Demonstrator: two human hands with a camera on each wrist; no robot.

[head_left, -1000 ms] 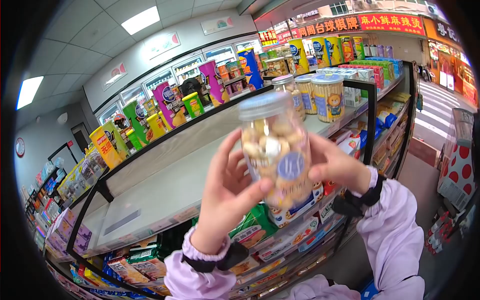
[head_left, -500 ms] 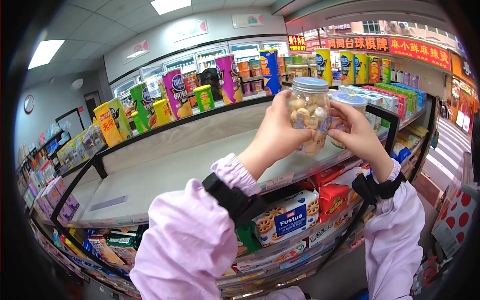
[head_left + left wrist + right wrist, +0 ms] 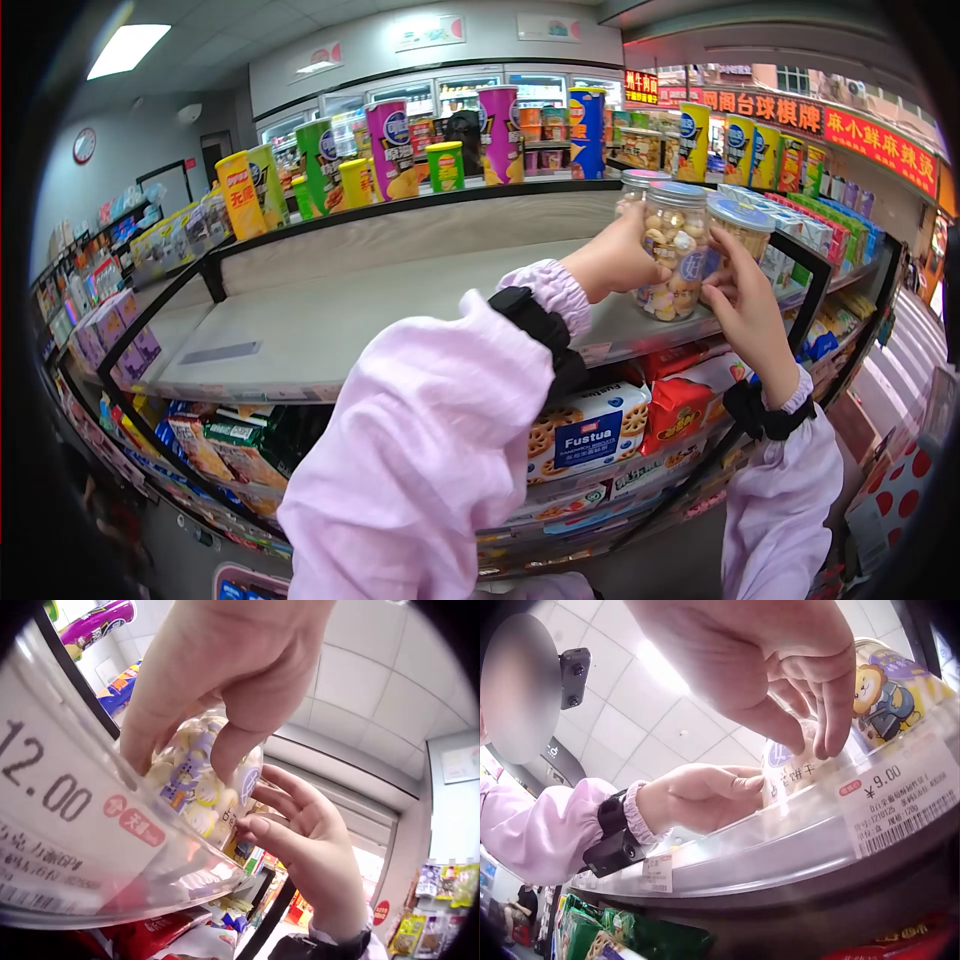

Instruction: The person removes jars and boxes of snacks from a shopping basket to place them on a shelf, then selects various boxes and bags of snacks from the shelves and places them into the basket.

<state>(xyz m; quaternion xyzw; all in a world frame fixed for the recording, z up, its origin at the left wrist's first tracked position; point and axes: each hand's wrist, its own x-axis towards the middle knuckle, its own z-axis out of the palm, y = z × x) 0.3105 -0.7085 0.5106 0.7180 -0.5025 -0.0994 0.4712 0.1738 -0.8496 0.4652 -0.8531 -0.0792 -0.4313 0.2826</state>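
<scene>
A clear jar of small pale round biscuits (image 3: 672, 262), with a silvery lid and a blue round label, stands upright at the front of the upper shelf (image 3: 440, 290). My left hand (image 3: 618, 256) grips it from the left, the thumb across its front. On the other side my right hand (image 3: 745, 305) holds the jar between thumb and fingers, low on its wall. Close behind are a pink-lidded jar (image 3: 640, 178) and, to the right, a blue-lidded jar (image 3: 742, 222); in the right wrist view a lion picture (image 3: 885, 701) shows on a neighbouring jar.
Chip tubes (image 3: 390, 150) line the ledge behind the shelf. Price tags (image 3: 900, 799) run along the shelf's front lip. Below sit biscuit packs (image 3: 588, 435) and a red pack (image 3: 685, 405). A black metal frame (image 3: 810, 290) rises at the right, beside drink cartons (image 3: 800, 225).
Both hands have carried the jar away from me, from close in front of the camera down to the shelf beside the other jars. The view has turned, so the shelf shows further left.
</scene>
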